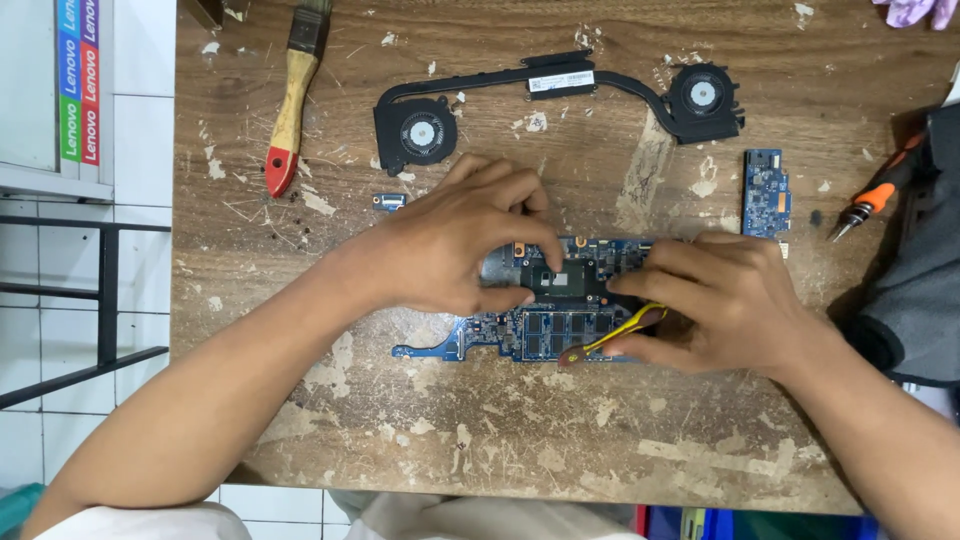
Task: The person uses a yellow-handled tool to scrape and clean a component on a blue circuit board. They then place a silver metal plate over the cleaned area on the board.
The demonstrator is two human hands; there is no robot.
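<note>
Risk: left hand fingertips pinch the dark chip on the blue laptop motherboard; a slip could scratch the die.
Right hand: clamped on a yellow-red pry tool, tip on the board; levering might chip parts.
Board: mid-bench, flat.
Counts: fans on heatpipe assembly two, small daughterboard one, brush one, orange screwdriver one.

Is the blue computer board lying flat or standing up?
Flat. The board lies on the table, both hands resting on it.
</note>
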